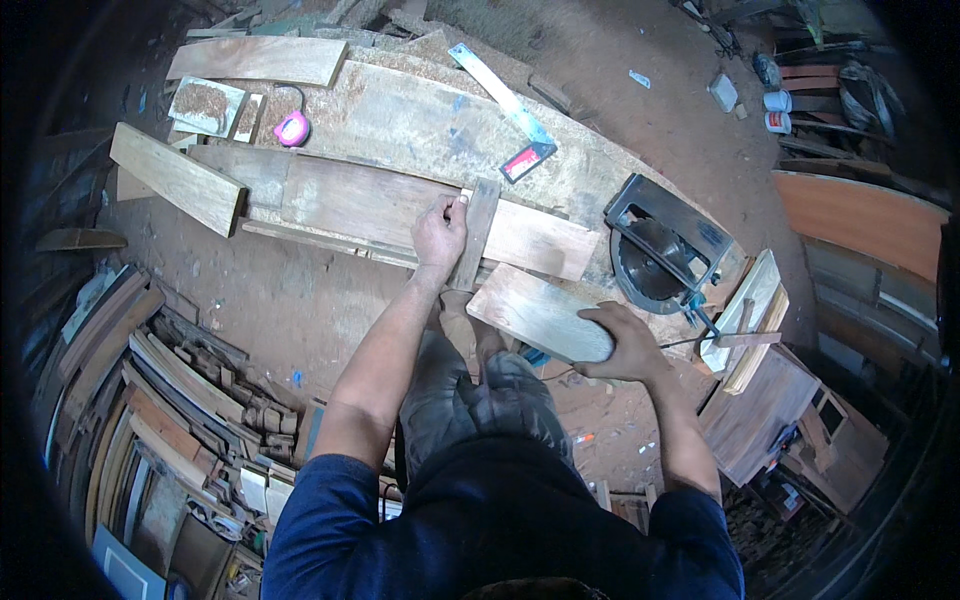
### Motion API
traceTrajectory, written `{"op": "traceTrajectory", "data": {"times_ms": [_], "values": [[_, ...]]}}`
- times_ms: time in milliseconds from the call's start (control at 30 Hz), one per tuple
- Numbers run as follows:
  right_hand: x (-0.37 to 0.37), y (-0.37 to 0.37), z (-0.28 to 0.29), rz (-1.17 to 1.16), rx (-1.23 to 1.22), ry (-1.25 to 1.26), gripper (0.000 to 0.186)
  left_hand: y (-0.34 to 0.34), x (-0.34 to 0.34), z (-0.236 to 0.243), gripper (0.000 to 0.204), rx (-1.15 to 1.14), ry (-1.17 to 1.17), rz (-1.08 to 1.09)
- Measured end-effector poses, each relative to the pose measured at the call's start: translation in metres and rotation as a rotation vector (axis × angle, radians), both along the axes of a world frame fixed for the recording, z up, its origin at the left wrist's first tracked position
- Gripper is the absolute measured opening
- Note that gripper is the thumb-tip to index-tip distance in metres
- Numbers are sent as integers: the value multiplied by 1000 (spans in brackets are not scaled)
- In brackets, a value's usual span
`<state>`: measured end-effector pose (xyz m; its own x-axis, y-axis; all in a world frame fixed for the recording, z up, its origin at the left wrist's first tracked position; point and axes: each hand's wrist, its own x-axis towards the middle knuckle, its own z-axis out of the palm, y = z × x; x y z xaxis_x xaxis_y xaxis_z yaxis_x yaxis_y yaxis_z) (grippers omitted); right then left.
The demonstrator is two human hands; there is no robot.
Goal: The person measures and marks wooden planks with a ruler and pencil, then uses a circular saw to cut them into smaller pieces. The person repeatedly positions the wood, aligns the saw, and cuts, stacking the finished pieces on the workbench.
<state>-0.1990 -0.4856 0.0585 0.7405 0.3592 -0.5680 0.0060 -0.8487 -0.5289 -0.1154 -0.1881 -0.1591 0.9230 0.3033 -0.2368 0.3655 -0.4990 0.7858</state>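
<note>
My right hand (628, 342) grips the near right end of a short, pale wooden board (540, 314), thumb and fingers on either side of it. The board is tilted over the near edge of the workbench. My left hand (440, 235) is closed in a fist on a long brown plank (365, 194), beside a narrow dark wooden strip (478, 230) that crosses the plank. What its fingers hold, if anything, is hidden. To the right of the strip, a lighter plank section (545, 240) shows.
A circular saw (665, 245) lies on the bench's right with its blade facing up. A try square (505, 110) and a pink tape measure (292, 128) lie farther back. Another board (178, 178) juts over the left edge. Stacked offcuts (190, 400) fill the lower left floor.
</note>
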Motion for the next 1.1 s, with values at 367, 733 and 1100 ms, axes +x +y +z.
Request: {"op": "traceTrajectory", "data": {"times_ms": [367, 733, 1100], "values": [[184, 71, -44, -197, 100, -372, 98, 2, 2, 3, 31, -17, 48, 1], [234, 190, -101, -310, 244, -219, 95, 4, 1, 4, 29, -41, 105, 36], [-172, 12, -44, -1530, 1195, 514, 89, -4, 0, 5, 29, -52, 47, 40]]}}
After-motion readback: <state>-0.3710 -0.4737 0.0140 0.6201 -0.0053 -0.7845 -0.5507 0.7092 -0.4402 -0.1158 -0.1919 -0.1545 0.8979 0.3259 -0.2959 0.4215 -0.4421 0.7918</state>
